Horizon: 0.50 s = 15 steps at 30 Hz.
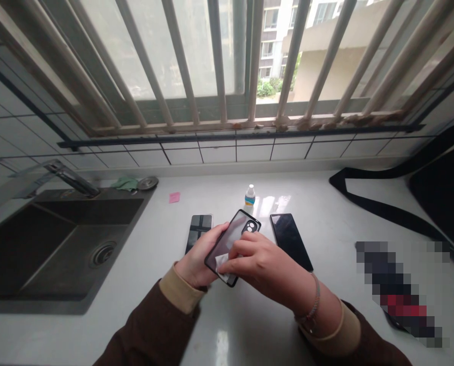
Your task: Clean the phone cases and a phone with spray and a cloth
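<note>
**Phone case between my hands**

My left hand [198,259] grips the phone case [232,246] from below, above the counter [326,213]. My right hand [261,264] pinches a white wipe [222,264] against its inner face, between two phones [290,240].

Dark sink [32,244], small bottle [250,195], pink note [174,197]
</note>
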Each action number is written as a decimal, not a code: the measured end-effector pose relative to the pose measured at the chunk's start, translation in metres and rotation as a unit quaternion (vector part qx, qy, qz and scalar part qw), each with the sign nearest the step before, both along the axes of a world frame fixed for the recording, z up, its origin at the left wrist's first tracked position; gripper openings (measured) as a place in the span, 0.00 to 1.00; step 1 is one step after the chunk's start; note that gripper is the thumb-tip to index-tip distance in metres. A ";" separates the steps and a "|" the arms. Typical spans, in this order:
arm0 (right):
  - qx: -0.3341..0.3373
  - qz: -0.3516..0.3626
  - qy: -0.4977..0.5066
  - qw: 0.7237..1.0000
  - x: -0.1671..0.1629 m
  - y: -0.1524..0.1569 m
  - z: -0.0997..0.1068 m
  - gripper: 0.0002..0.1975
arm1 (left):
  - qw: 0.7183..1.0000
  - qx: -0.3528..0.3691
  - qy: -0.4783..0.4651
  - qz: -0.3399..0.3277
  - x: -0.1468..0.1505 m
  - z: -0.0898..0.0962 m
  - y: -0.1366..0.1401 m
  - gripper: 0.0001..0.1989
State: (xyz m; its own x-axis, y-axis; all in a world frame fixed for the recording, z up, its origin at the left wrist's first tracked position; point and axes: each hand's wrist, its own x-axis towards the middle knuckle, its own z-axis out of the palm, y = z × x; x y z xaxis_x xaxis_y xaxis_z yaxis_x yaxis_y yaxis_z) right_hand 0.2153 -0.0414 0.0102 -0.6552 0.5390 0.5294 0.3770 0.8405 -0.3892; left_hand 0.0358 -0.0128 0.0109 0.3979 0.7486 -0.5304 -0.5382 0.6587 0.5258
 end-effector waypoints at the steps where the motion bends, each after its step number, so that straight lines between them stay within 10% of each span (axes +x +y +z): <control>1: 0.012 -0.010 -0.003 1.000 -0.001 0.000 -0.002 0.13 | 1.000 0.000 -0.007 -0.004 0.000 -0.001 0.000 0.16; 7: 0.031 -0.112 -0.023 0.993 0.000 0.005 -0.010 0.11 | 0.991 -0.009 -0.059 -0.121 0.002 -0.003 -0.005 0.21; 15: 0.031 -0.018 0.034 0.999 -0.011 -0.003 -0.010 0.13 | 1.000 0.000 -0.019 -0.009 0.005 -0.003 0.000 0.16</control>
